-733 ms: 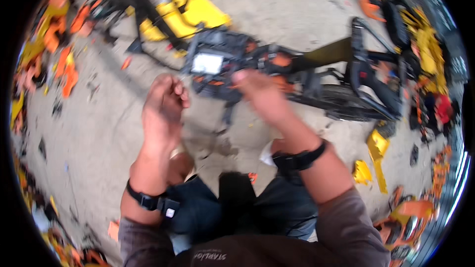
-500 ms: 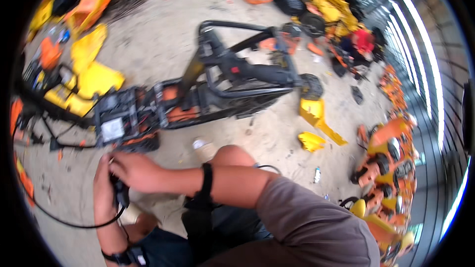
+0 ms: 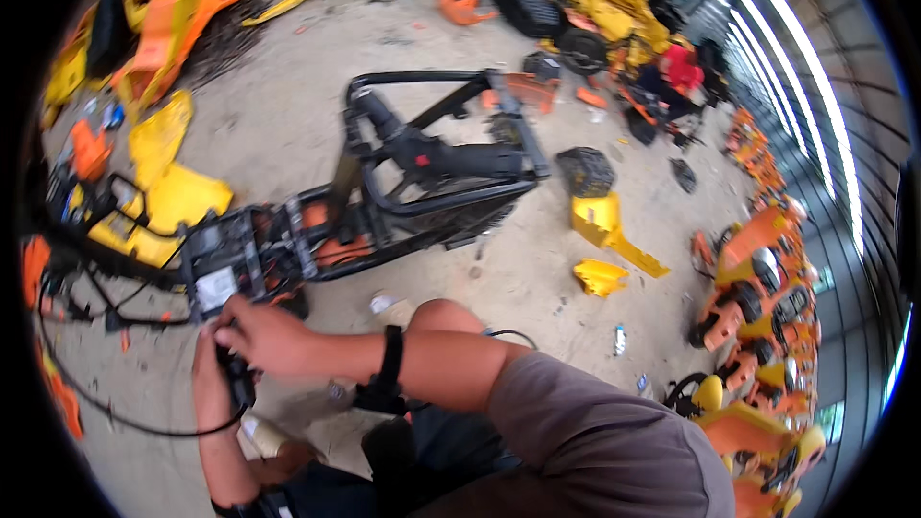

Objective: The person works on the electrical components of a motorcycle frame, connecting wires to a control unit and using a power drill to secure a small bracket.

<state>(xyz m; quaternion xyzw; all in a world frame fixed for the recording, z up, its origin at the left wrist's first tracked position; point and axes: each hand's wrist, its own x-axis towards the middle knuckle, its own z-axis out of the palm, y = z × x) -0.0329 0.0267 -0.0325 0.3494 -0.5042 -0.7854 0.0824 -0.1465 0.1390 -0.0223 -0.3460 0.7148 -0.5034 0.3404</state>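
Observation:
Low on the left, my left hand (image 3: 213, 376) is wrapped around a black handle-like part (image 3: 236, 380), its exact kind unclear. A black cable (image 3: 144, 424) curves away from it to the left. Over the top of that part, my right hand (image 3: 269, 336) is bent, its thumb and fingers pressed together at the part's upper end. Whatever sits between those fingertips is too small and blurred to make out. Just beyond both hands lies a black tubular vehicle frame (image 3: 436, 203), with a dark box bearing a white label (image 3: 217, 288) closest to my fingers.
Yellow panels (image 3: 182, 197) lie beyond the frame's left end. On the right are a yellow bracket (image 3: 601, 277) and a dark block (image 3: 586, 173). Orange and yellow vehicle parts (image 3: 758, 297) line the right wall. A person in red (image 3: 681, 72) crouches at the far right.
The view has turned slightly, so the frame appears farther left and lower. My right hand has shifted slightly at the black part's upper end; my left hand still grips it.

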